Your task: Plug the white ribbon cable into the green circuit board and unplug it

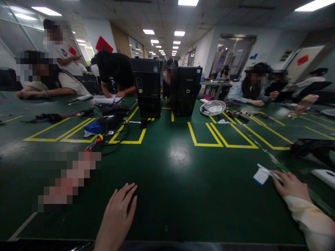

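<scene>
My left hand [117, 214] lies on the green tabletop [167, 195] near its front edge, palm down, fingers stretched out, holding nothing. Over at the right, the fingers of my right hand [293, 184] are closed around a slim pale tool [270, 171]; its exact kind is unclear. At the tool's far end is a small white flat piece with a blue edge [261, 176]. Whether the tool grips this piece or only overlaps it, I cannot tell. A blurred reddish long object [69, 177] lies beyond my left hand.
Two black computer towers [148, 87] stand ahead. Cables and a blue cloth-like item [93, 128] lie left of centre. A white round basket [213, 107] is at the back right. A narrow green strip [269, 153] and a black object [314, 150] lie right. Several people sit or stand around.
</scene>
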The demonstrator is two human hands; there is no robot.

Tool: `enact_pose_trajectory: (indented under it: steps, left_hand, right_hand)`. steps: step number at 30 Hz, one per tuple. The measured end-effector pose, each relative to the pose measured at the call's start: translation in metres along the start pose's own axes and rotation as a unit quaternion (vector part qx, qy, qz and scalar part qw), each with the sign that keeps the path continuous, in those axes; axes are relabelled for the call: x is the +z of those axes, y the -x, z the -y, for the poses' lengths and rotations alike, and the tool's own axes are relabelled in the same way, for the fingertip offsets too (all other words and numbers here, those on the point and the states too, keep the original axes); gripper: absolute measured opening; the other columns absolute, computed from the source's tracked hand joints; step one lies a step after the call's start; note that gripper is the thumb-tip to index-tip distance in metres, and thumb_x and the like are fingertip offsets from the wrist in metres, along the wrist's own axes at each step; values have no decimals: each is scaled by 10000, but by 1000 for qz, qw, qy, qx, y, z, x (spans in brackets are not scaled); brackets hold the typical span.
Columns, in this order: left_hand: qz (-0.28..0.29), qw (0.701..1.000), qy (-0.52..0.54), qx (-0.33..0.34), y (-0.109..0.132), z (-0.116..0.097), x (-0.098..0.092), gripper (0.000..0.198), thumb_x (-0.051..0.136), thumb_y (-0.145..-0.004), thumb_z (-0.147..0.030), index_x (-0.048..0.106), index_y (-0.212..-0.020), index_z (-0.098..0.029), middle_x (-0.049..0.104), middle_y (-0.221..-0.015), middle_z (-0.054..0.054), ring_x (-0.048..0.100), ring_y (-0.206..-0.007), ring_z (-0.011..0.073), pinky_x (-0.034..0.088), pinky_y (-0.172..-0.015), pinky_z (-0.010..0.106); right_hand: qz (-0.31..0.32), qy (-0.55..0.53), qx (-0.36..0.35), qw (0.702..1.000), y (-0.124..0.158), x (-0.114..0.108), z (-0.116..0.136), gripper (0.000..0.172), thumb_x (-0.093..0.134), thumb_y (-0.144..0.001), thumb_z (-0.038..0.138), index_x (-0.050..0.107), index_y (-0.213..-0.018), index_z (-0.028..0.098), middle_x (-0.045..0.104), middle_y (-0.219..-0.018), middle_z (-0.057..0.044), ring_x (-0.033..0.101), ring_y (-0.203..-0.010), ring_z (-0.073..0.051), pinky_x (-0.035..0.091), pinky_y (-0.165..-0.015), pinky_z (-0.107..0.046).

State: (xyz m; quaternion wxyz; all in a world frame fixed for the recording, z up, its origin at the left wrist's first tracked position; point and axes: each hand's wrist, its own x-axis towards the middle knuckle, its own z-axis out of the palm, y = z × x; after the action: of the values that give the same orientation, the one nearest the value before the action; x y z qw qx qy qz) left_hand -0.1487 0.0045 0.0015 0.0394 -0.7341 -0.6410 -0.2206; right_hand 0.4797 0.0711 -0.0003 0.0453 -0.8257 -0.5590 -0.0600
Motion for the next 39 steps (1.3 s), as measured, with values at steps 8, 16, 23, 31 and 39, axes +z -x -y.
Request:
enact_pose_trajectory:
  steps: [8,16,23,31,39]
  left_hand:
    - [-4,1000,-5,7,0,0,2,407,404,-917,-369,547,-1253,-190,582,-1291,92,511,-1221,243,338,-1075,478]
    - [-2,1000,-13,9,0,1,2,406,400,-919,-380,548,-1250,-198,582,-1290,90,513,-1218,244,345,-1070,487]
    - [-8,1000,-12,4,0,0,3,403,391,-918,-379,560,-1236,-198,592,-1276,89,522,-1207,244,341,-1073,483]
    - [-12,1000,-17,10,-1,0,3,394,398,-916,-359,552,-1240,-196,590,-1278,89,520,-1210,243,336,-1073,480]
    - [-12,1000,-16,14,-1,1,4,392,400,-916,-361,555,-1234,-194,588,-1282,95,520,-1209,245,336,-1072,483]
  right_hand:
    - [-116,-133,-172,969,36,16,63,479,313,-876,443,573,-1135,135,550,-1206,-179,534,-1139,-291,431,-984,-453]
    - [-101,-171,-387,900,130,-13,213,392,387,-943,334,475,-1302,203,509,-1325,-107,468,-1239,-221,424,-1018,-458]
    - [-28,-198,-441,875,174,-30,303,395,435,-913,242,480,-1304,202,443,-1392,-102,355,-1326,-224,348,-1077,-494]
    - [73,-214,-469,853,191,-47,342,442,411,-931,359,422,-1356,239,345,-1467,-63,249,-1377,-228,230,-1131,-505]
    - [19,-216,-468,856,186,-41,334,490,443,-901,316,396,-1383,235,243,-1514,-46,126,-1409,-251,264,-1114,-508]
